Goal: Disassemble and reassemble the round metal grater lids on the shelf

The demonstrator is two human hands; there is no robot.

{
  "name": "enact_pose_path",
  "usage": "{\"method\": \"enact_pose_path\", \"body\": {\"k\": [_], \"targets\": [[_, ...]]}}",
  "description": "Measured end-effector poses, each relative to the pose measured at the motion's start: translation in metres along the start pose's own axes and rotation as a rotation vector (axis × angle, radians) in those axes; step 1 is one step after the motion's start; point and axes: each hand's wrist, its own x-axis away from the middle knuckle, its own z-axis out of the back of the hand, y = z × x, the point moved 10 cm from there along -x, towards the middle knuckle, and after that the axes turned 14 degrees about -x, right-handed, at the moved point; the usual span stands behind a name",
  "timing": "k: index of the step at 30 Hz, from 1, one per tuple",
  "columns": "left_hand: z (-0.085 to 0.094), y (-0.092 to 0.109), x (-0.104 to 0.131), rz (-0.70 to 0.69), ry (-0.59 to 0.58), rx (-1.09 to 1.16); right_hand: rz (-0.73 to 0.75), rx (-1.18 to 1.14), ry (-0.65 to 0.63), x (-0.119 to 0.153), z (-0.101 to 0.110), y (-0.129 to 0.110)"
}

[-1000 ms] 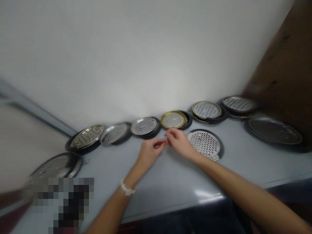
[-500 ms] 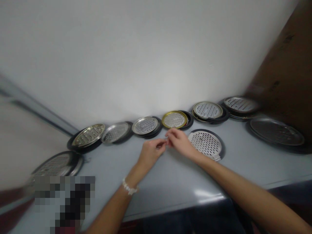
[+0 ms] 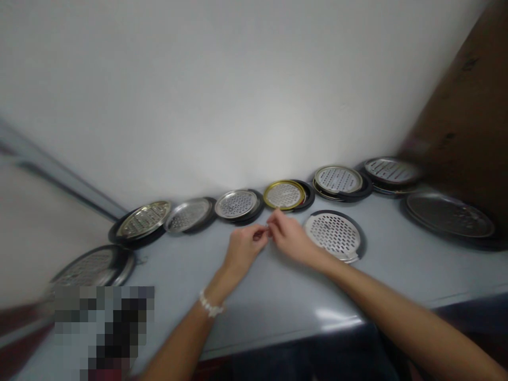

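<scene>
Over the grey worktop (image 3: 278, 296), the left hand (image 3: 242, 248) and right hand (image 3: 291, 238) meet, fingers pinched shut on a tiny part (image 3: 268, 230) too small to identify. A steady, light pinch seems best. Beyond, perforated discs (image 3: 332, 234) line the wall (image 3: 238, 95).

Pale grey counter (image 3: 278, 296) under a white wall (image 3: 222, 95). Round silver perforated metal discs (image 3: 332, 232) sit in black rims; one gold-rimmed perforated disc (image 3: 283, 194). White beaded bracelet (image 3: 210, 306); brown cardboard box (image 3: 464, 116).
</scene>
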Motion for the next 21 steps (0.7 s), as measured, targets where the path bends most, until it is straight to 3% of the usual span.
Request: {"method": "enact_pose_path", "body": {"k": [13,21], "targets": [[-0.0048,0.0022,-0.0007,-0.042,-0.076,-0.096,0.031,0.131,-0.045,0.0034,-0.0049,0.0000],[-0.0055,0.0016,-0.0012,-0.054,-0.069,-0.055,-0.029,0.032,0.009,0.0015,0.0009,0.0021]]}}
